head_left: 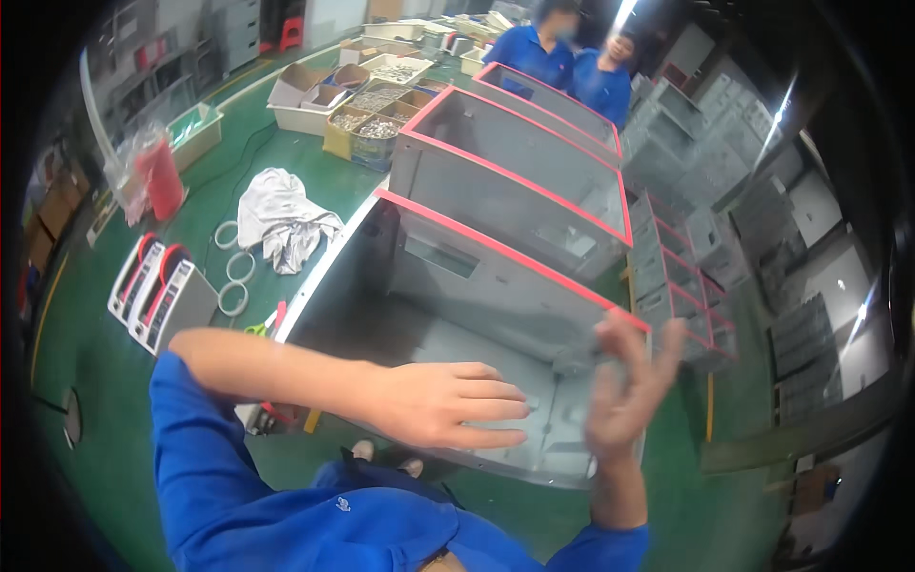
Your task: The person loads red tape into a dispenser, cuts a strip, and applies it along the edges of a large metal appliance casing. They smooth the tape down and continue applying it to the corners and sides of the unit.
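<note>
In front of me stands a grey metal cabinet shell (515, 257), open at the top, with a red strip along its far rim. Over its near part I hold my left hand (457, 405), palm down, fingers stretched out and nothing in it. To the right, my right hand (624, 386) is raised near the cabinet's right side, its fingers spread and somewhat blurred. It appears to hold nothing; whether it touches the rim I cannot tell. Beside the cabinet's left edge lie scissors with green handles (255, 330), partly hidden by my left forearm.
More red-edged cabinets (515, 143) stand behind this one, with two people in blue (534, 57) beyond. Left on the green floor are a white cloth (281, 214), tape rolls (233, 297), and white cases with red handles (172, 300). Bins of small parts (374, 124) stand farther back.
</note>
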A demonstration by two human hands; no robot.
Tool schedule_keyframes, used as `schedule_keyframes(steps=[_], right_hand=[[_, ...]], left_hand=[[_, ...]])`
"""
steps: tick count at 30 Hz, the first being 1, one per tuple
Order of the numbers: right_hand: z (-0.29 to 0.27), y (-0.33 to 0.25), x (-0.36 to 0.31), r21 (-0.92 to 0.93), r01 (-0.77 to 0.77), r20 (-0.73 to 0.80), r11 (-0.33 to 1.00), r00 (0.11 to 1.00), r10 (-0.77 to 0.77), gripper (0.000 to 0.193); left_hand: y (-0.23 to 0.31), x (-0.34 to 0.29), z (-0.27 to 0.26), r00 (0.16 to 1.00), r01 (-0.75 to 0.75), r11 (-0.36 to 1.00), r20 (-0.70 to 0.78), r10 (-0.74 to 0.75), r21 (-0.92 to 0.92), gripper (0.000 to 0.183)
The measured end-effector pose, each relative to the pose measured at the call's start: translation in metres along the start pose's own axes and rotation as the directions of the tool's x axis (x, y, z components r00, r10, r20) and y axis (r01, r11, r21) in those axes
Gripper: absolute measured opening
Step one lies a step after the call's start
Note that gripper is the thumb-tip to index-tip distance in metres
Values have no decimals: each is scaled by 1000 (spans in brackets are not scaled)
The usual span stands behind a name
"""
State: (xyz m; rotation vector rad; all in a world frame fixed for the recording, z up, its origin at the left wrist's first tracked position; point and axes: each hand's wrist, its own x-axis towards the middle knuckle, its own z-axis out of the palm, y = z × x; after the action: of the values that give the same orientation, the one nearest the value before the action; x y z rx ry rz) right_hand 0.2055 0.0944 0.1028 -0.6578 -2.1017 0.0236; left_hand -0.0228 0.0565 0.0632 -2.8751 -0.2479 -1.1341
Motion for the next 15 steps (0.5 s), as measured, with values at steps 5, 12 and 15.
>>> schedule_keyframes(steps=[5, 12, 15], right_hand=[[35, 4, -23, 211, -76, 147, 975, 988, 45, 57], [54, 17, -49, 170, -68, 400, 983, 916, -6, 57], [58, 19, -52, 237, -90, 435, 967, 900, -22, 60]], left_hand=[[-32, -10, 28, 999, 16, 999, -48, -19, -51, 38], [-44, -23, 38, 995, 96, 970, 6, -98, -224, 32], [-42, -24, 36, 991, 131, 957, 14, -132, -260, 28]])
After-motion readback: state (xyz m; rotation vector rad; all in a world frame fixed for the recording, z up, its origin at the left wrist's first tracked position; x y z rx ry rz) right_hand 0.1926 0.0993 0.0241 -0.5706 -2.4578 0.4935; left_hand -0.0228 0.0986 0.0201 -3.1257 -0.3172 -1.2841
